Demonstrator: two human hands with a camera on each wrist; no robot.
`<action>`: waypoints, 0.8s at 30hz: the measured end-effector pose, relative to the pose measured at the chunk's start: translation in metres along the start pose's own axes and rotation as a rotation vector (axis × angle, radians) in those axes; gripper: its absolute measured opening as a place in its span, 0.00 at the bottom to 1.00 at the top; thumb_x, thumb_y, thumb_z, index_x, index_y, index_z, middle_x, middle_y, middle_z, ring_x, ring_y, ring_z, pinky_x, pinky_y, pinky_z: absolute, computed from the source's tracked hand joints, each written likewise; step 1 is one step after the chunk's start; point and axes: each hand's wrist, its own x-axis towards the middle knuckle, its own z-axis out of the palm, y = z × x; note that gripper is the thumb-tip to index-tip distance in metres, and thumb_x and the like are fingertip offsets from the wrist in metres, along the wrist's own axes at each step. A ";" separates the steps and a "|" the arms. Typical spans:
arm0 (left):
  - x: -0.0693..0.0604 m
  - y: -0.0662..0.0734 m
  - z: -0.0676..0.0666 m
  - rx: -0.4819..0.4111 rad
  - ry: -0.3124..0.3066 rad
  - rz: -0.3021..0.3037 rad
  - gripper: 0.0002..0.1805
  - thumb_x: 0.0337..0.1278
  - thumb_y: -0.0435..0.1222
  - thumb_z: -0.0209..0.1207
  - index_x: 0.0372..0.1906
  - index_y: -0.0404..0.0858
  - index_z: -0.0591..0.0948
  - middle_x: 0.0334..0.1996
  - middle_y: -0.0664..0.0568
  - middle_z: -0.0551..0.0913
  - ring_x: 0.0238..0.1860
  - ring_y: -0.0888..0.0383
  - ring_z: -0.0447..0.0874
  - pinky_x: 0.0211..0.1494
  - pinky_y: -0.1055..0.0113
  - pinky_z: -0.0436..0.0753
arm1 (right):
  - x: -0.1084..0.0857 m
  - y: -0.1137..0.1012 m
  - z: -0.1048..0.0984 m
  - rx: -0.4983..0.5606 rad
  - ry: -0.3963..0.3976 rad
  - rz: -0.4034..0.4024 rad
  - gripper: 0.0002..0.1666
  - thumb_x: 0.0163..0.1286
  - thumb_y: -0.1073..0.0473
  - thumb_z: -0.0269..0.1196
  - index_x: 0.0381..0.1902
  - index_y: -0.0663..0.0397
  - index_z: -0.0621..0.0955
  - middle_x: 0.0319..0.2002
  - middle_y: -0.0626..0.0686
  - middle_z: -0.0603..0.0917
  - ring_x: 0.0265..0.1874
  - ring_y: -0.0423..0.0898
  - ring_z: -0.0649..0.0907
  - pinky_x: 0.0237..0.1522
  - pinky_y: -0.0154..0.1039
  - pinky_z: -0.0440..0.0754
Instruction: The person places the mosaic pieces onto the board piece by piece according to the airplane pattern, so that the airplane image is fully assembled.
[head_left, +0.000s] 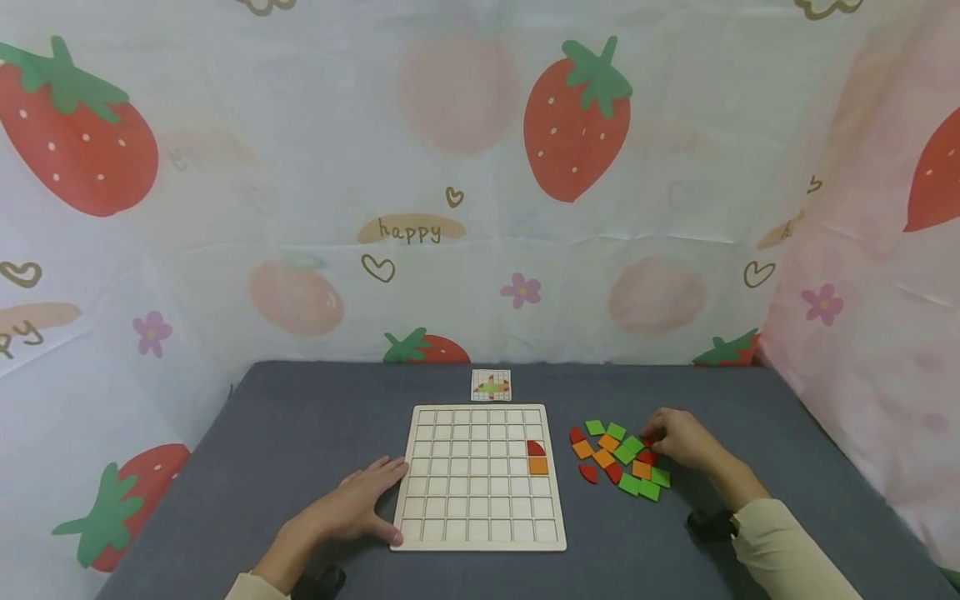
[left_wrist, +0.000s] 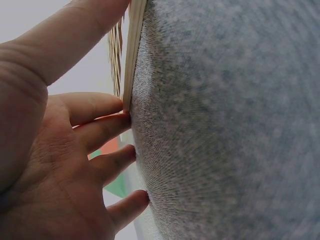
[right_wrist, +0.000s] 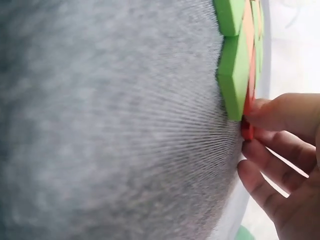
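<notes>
A pale wooden grid board [head_left: 480,485] lies on the dark grey table. Near its right edge, a red quarter-round tile [head_left: 535,448] sits in the cell above an orange square tile [head_left: 537,466]. My left hand [head_left: 352,504] rests against the board's left side, fingers spread, thumb at the near corner. To the right of the board is a loose cluster of green square tiles [head_left: 629,483], orange squares [head_left: 603,457] and red quarter-round tiles [head_left: 588,473]. At that cluster's far right, my right hand [head_left: 686,440] pinches a red tile [right_wrist: 247,130], partly hidden by thumb and fingers.
A small picture card [head_left: 491,386] with a coloured grid pattern lies just beyond the board's far edge. Behind the table [head_left: 337,400] hangs a pale curtain [head_left: 480,300] printed with strawberries; it also runs along both sides.
</notes>
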 end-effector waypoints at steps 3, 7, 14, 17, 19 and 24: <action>0.000 0.000 0.000 -0.001 -0.003 0.003 0.57 0.33 0.48 0.75 0.71 0.29 0.64 0.72 0.35 0.63 0.75 0.34 0.52 0.70 0.32 0.54 | -0.002 0.002 0.001 0.016 0.012 0.006 0.09 0.60 0.70 0.65 0.40 0.65 0.85 0.39 0.59 0.83 0.37 0.53 0.83 0.36 0.45 0.83; -0.001 0.001 0.000 -0.011 -0.009 -0.001 0.56 0.34 0.48 0.75 0.71 0.29 0.63 0.72 0.35 0.63 0.75 0.34 0.52 0.70 0.32 0.54 | -0.004 0.005 0.005 0.040 0.055 0.020 0.09 0.61 0.66 0.66 0.40 0.63 0.86 0.38 0.57 0.83 0.35 0.48 0.82 0.34 0.42 0.82; -0.002 -0.001 0.001 -0.018 -0.008 0.005 0.57 0.34 0.48 0.75 0.71 0.29 0.63 0.72 0.35 0.63 0.75 0.34 0.52 0.69 0.31 0.54 | -0.006 0.004 0.010 0.102 0.114 0.061 0.09 0.63 0.63 0.66 0.40 0.60 0.87 0.39 0.55 0.83 0.35 0.46 0.81 0.34 0.39 0.81; -0.002 -0.001 0.000 -0.018 -0.005 0.011 0.56 0.34 0.48 0.75 0.71 0.28 0.63 0.72 0.35 0.63 0.75 0.33 0.52 0.69 0.31 0.54 | -0.008 -0.003 0.010 0.120 0.139 0.057 0.10 0.63 0.63 0.66 0.41 0.61 0.86 0.38 0.55 0.83 0.36 0.47 0.82 0.34 0.38 0.81; -0.002 -0.001 0.000 -0.015 -0.002 0.016 0.56 0.34 0.48 0.75 0.71 0.28 0.63 0.72 0.35 0.63 0.75 0.33 0.52 0.69 0.31 0.54 | -0.010 -0.008 0.010 0.121 0.156 0.043 0.10 0.63 0.62 0.66 0.41 0.60 0.87 0.38 0.54 0.83 0.36 0.47 0.82 0.34 0.37 0.80; -0.002 0.000 0.000 -0.017 0.000 0.012 0.57 0.34 0.48 0.75 0.71 0.29 0.63 0.72 0.35 0.63 0.75 0.34 0.52 0.70 0.32 0.54 | -0.012 -0.020 0.012 0.148 0.175 0.024 0.09 0.63 0.62 0.66 0.41 0.59 0.87 0.38 0.53 0.83 0.36 0.48 0.83 0.33 0.34 0.81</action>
